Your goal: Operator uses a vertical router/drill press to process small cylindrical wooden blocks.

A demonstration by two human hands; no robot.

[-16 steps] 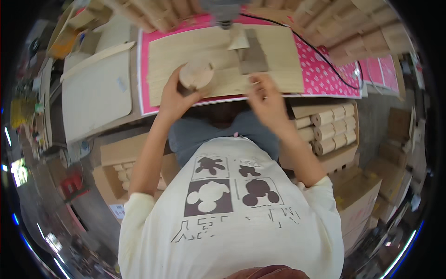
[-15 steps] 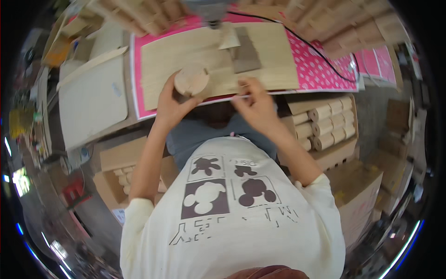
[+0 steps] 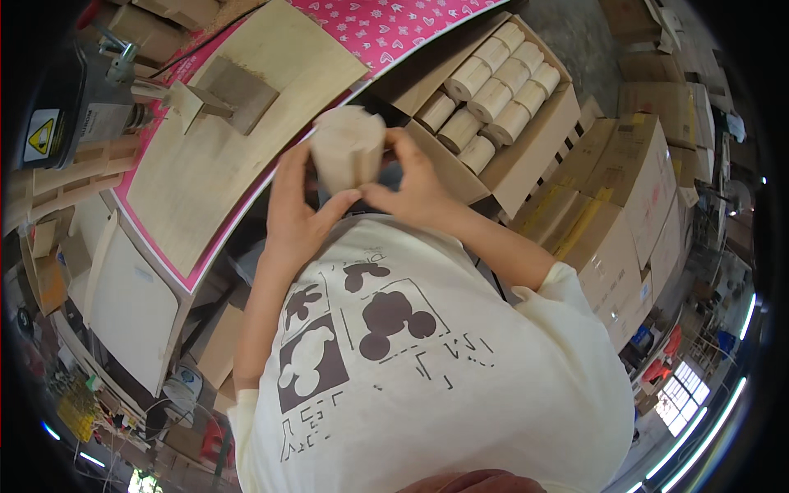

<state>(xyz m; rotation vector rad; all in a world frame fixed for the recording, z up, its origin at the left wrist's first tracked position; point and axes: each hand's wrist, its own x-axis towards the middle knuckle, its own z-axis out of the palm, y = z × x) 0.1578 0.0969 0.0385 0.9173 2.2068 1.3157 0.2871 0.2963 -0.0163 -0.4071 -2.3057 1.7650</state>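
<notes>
A pale wooden cylinder [image 3: 349, 148] with a groove along its side is held just beyond my shirt, off the edge of the table. My left hand [image 3: 297, 209] wraps its left side, the thumb across the lower end. Against the right side and lower end press the fingers and thumb of my right hand [image 3: 413, 182]. The cylinder's top is slightly blurred. To its left lies a thin plywood board [image 3: 177, 193], with a small brown wooden plate [image 3: 238, 94] and an upright wood piece [image 3: 187, 107] on it.
An open carton [image 3: 526, 185] at the right holds several stacked wooden cylinders [image 3: 493, 99]. A machine head with a chuck [image 3: 99, 107] stands at the far left above the table's pink patterned cover [image 3: 370, 25]. Closed cartons [image 3: 612, 189] are stacked farther right.
The view has turned to the right, toward the carton. The cylinder has left the board's edge, and my right hand, apart from it before, now grips it together with my left.
</notes>
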